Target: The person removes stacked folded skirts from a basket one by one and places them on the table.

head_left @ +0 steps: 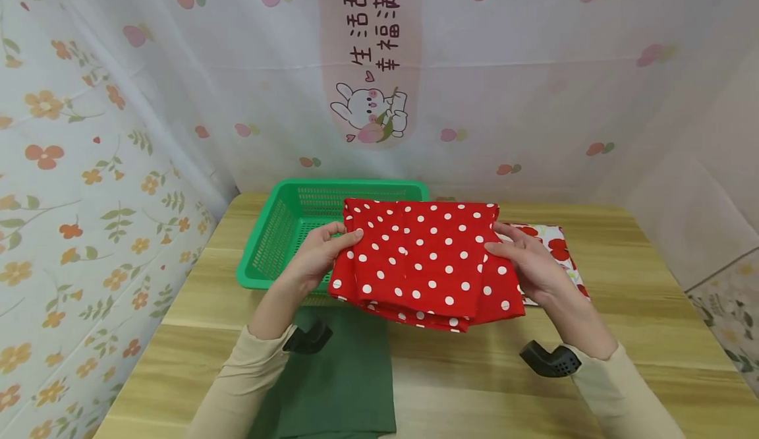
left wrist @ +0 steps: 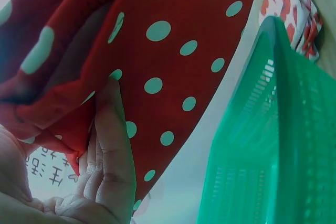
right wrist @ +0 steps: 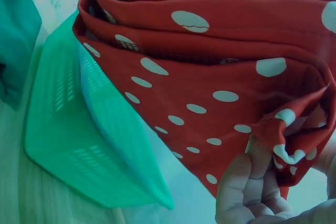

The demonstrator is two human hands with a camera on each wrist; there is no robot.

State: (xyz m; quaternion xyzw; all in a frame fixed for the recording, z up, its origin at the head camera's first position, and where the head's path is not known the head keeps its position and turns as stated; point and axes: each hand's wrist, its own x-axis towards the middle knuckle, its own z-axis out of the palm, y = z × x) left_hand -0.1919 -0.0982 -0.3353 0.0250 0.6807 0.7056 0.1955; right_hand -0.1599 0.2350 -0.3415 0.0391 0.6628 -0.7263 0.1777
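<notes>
A folded red cloth with white polka dots (head_left: 421,254) is held up between both hands, in front of the green basket. My left hand (head_left: 317,254) grips its left edge, thumb on top and fingers beneath. At the right edge my right hand (head_left: 528,261) pinches the cloth the same way. Several stacked layers of the cloth (right wrist: 210,30) show in the right wrist view. Behind and left of it, the green plastic basket (head_left: 252,254) stands on the table, partly hidden by the cloth. In the left wrist view the basket (left wrist: 278,129) is close beside the cloth.
A dark green cloth (head_left: 340,373) lies flat on the wooden table (head_left: 628,281) at the front left. To the right, a white cloth with red prints (head_left: 557,248) lies partly behind the right hand. Patterned curtains (head_left: 504,96) hang at the back and left.
</notes>
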